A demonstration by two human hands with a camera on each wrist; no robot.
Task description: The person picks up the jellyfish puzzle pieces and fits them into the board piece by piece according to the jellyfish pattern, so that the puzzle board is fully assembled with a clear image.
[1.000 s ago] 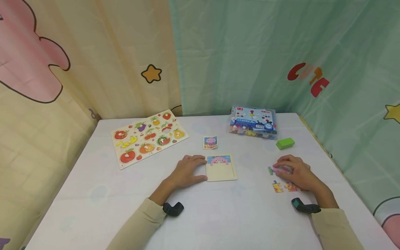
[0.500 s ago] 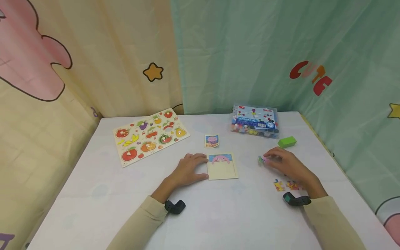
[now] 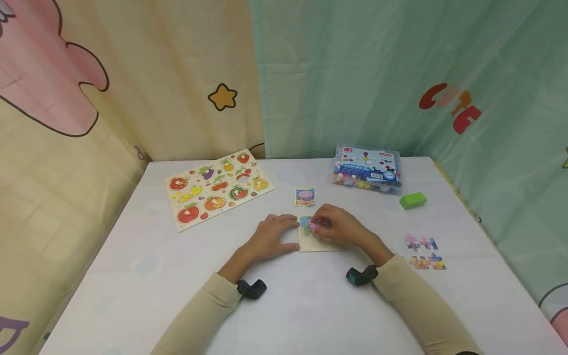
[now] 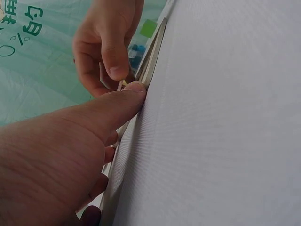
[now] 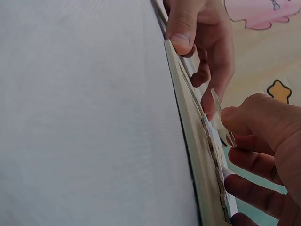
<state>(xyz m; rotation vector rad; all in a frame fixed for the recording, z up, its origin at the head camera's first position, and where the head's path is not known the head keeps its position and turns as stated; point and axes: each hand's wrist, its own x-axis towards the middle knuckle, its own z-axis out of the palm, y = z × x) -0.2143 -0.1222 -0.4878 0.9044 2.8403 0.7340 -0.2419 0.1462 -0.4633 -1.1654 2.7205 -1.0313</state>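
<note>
My left hand (image 3: 268,239) holds the left side of a small wooden puzzle board (image 3: 320,245), thumb at its near corner and fingertips at the far one. In the left wrist view, the thumb (image 4: 124,101) presses on the board's edge. Over the board, my right hand (image 3: 340,226) pinches a pink and green jigsaw piece (image 3: 312,226). The right wrist view shows this thin piece (image 5: 216,100) tilted between thumb and fingers, just above the board (image 5: 190,136). Fitted pieces along the board's far edge are partly hidden by the right hand.
Loose jigsaw pieces (image 3: 428,262) lie in two rows at the right. Beyond the board is a small picture card (image 3: 304,196). A fruit peg puzzle (image 3: 204,196) lies back left; a clear box of coloured parts (image 3: 367,170) and a green block (image 3: 413,200) are back right.
My right hand has picked up the pink and green jigsaw piece from the right and carried it left over the puzzle board. The left hand stays at the board's left side.
</note>
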